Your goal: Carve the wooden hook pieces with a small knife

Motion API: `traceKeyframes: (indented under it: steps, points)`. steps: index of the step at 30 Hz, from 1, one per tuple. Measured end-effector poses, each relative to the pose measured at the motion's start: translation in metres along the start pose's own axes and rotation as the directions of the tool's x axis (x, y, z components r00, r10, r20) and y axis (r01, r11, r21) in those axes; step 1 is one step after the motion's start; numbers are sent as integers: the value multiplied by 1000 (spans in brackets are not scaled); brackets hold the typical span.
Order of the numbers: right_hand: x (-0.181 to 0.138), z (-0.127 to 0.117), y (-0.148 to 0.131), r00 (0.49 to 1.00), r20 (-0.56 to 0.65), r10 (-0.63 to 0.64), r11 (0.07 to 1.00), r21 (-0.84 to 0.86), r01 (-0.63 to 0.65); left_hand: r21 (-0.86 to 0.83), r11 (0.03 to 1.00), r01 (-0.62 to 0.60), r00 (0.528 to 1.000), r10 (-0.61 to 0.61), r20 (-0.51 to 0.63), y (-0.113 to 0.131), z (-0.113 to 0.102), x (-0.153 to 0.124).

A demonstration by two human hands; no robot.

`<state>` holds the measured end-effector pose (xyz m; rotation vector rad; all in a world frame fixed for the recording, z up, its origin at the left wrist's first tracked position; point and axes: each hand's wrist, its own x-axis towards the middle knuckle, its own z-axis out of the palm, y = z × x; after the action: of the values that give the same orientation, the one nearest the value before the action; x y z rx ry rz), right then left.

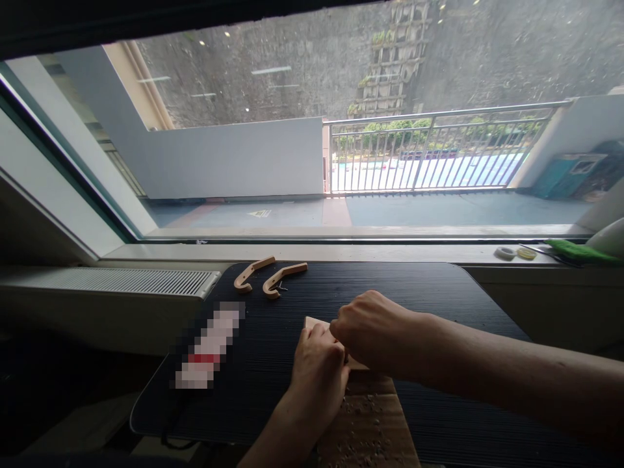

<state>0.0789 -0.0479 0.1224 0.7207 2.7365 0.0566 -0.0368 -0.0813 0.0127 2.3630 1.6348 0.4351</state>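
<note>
My left hand [319, 364] is closed around a pale wooden board [359, 365], which is mostly covered by both hands. Right beside it, my right hand [370, 328] makes a fist over the board, and whatever it grips is hidden from view. Beneath the board lies a strip of brown cardboard [373, 429], scattered with small dark bits. Two curved wooden hooks rest near the far edge of the table, a left one [242, 275] and a right one [271, 283]. Small screws [281, 286] lie by the right hook.
The black ribbed table [414, 292] stands against a window sill [341, 252]. A blurred-out long item [209, 351] lies at its left. Tape rolls [505, 253] and a green object [580, 251] sit on the sill at right. A radiator [112, 283] is at left.
</note>
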Motion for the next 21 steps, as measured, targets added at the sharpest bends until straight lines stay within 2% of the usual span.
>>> traceKeyframes:
  steps: [3, 8, 13, 21]
  points:
    - [1, 7, 1, 998, -65, -24, 1000, -19, 23, -4, 1000, -8, 1000, 8, -20, -1, 1, -1]
    - [1, 12, 4, 995, -90, -38, 999, -14, 37, -10, 1000, -12, 1000, 11, -23, 0, 1, 0]
    - [0, 6, 6, 999, -44, 26, 999, 25, -25, -34, 999, -7, 1000, 6, -20, 0, -1, 0]
    - [-1, 7, 6, 999, -42, 0, 1000, 0, 0, -30, 1000, 8, 1000, -9, -12, 3, -3, 2]
